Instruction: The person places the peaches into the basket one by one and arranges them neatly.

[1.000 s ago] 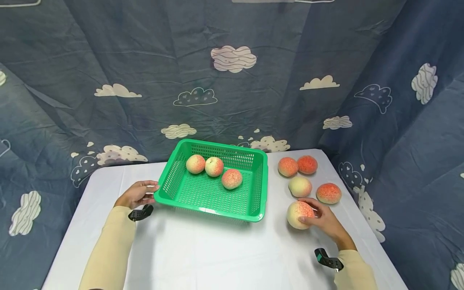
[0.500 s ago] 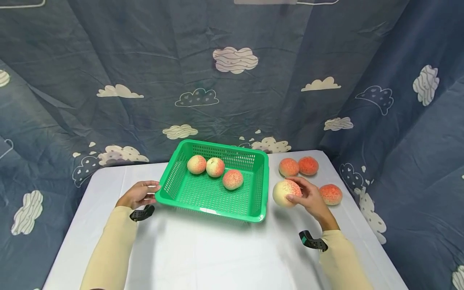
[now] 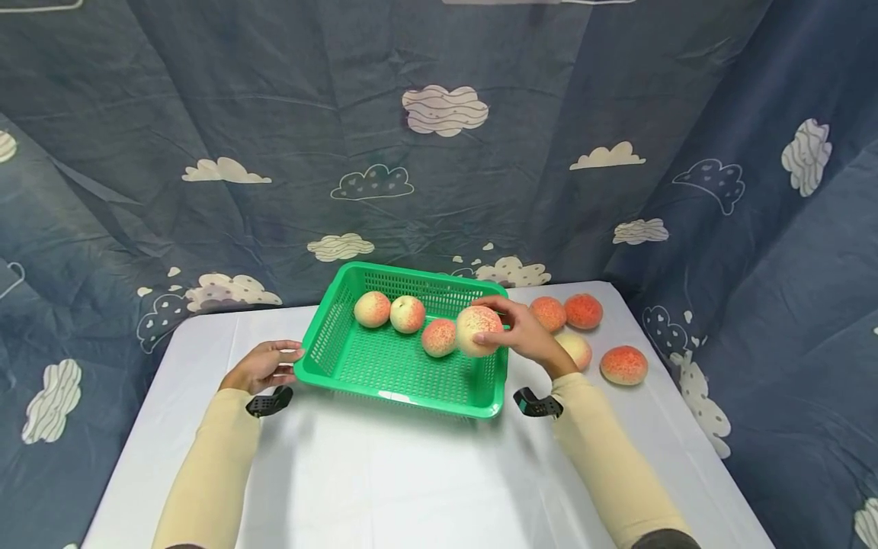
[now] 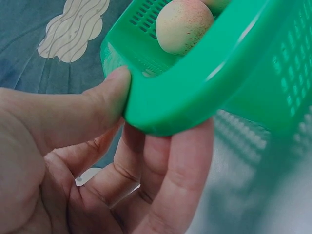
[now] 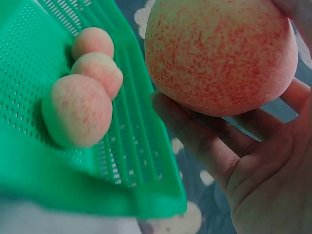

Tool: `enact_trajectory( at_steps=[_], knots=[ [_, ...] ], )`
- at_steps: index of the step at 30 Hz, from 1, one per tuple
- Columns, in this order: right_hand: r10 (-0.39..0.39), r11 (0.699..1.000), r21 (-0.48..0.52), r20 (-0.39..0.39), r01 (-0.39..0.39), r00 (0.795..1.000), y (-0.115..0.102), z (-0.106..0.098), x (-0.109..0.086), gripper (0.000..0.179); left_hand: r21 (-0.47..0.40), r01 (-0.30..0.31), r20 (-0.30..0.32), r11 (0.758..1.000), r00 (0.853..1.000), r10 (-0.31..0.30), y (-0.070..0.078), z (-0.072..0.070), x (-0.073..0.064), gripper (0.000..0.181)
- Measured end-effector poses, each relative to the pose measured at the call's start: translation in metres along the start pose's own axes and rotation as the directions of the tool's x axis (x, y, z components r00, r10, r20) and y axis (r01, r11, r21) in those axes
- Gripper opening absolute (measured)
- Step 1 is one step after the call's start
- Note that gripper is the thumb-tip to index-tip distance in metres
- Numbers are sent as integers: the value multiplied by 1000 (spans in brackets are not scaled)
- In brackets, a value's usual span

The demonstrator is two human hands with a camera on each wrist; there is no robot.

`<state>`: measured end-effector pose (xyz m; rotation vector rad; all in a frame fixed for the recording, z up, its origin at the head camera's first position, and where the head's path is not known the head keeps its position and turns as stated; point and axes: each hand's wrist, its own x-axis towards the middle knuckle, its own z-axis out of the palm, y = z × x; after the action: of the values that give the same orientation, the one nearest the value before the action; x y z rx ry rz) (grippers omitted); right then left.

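A green plastic basket [image 3: 405,393] stands at the middle back of the table. My left hand [image 3: 264,366] grips its left front corner; in the left wrist view the thumb [image 4: 109,92] lies against the rim and the fingers are beneath it. My right hand [image 3: 517,332] holds a pale peach [image 3: 478,332] with red speckles over the basket's right side. Inside the basket lie three peaches: one at the left [image 3: 372,309], a second peach [image 3: 408,314] beside it, and a redder peach [image 3: 439,338] close to the held one in the head view.
Right of the basket, two reddish peaches [image 3: 583,312] sit together at the back. A pale peach [image 3: 575,349] is partly hidden by my right wrist, and a red peach [image 3: 623,365] lies farther right. Behind the white table [image 3: 384,488] hangs a dark cloud-print curtain [image 3: 274,122].
My right hand has lifted the pale peach off the table's right side and carried it left over the basket. My left hand has stayed at the basket's corner.
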<state>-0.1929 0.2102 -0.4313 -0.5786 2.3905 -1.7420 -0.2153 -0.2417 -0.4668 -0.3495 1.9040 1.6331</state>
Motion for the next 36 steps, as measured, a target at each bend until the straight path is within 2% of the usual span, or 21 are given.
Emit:
enact_trajectory(
  at_steps=[5, 13, 18, 23, 29, 36],
  knots=[
    [15, 999, -45, 69, -12, 997, -8, 11, 34, 56, -1, -2, 3, 1000, 1000, 2, 1, -2, 1, 43],
    [78, 994, -86, 75, -71, 994, -13, 41, 76, 59, 6, -2, -3, 1000, 1000, 2, 2, -4, 1, 43],
    [79, 994, -83, 17, -78, 997, -8, 60, 93, 56, 7, -2, -8, 1000, 1000, 2, 0, -2, 3, 45],
    [142, 989, -41, -12, -142, 990, 0, 78, 105, 56, 11, -7, -15, 1000, 1000, 7, -1, 0, 3, 45],
    [149, 989, -23, -17, -149, 989, 10, 101, 120, 58, 9, -10, -24, 1000, 1000, 10, -1, 1, 4, 45],
    [194, 979, -69, 13, -193, 981, 14, 124, 133, 56, -1, -5, -28, 1000, 1000, 5, -1, -1, 5, 42]
  ],
)
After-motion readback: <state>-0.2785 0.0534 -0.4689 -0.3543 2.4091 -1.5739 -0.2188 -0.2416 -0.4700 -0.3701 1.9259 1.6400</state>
